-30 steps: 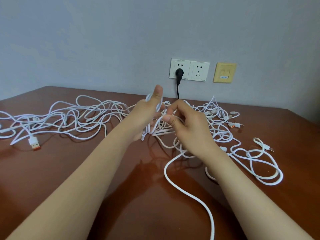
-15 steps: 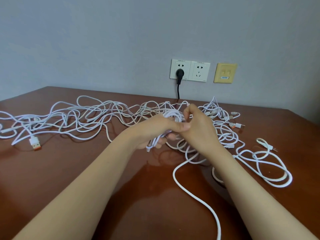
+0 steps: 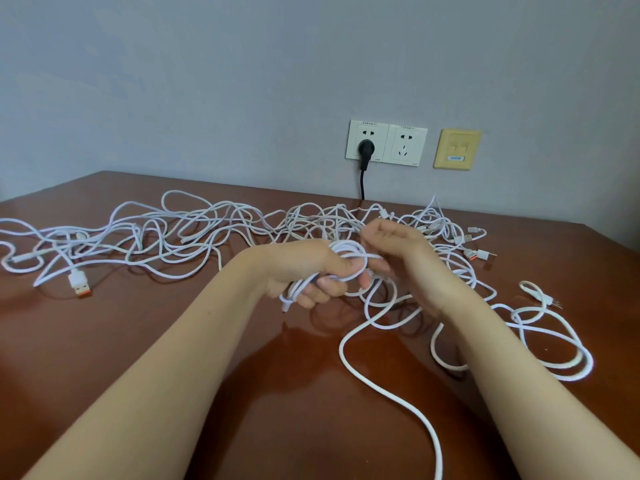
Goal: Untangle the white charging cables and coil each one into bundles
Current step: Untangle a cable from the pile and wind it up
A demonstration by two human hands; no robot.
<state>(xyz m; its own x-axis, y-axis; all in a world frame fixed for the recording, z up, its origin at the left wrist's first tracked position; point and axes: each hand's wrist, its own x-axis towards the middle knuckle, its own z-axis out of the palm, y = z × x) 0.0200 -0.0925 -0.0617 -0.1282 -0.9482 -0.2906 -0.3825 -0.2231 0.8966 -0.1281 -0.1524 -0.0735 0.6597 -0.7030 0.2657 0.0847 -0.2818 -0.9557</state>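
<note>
Coil (image 3: 349,252) partly hidden inside left hand (image 3: 304,268)

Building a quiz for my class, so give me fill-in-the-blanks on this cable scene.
The coil of white cable is gripped by the ____ hand.
The plug in the wall socket is ____.
The USB connector lying far left on the table has an ____ tip.
Missing: left; black; orange.

bare tabletop (image 3: 173,358) near left, tangled cables (image 3: 194,233) blocking far side
</note>
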